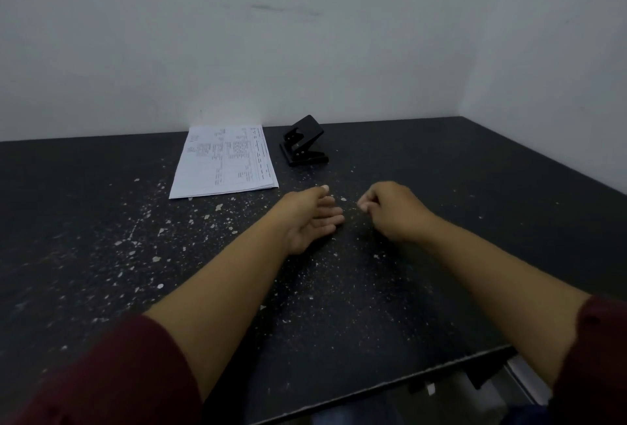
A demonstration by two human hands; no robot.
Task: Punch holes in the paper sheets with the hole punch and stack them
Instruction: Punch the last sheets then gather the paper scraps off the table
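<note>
Task not yet begun: the thin stack of white printed paper sheets point(224, 160) lies beyond the empty left hand point(310, 221), fingers loosely extended. The black metal hole punch point(303, 143) stands untouched beyond the right hand point(395, 211), which is loosely curled and empty.

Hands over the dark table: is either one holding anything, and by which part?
Nothing is held. The left hand lies open with relaxed fingers, the right hand has loosely curled fingers around nothing. The paper sheets and hole punch lie untouched beyond them.
</note>
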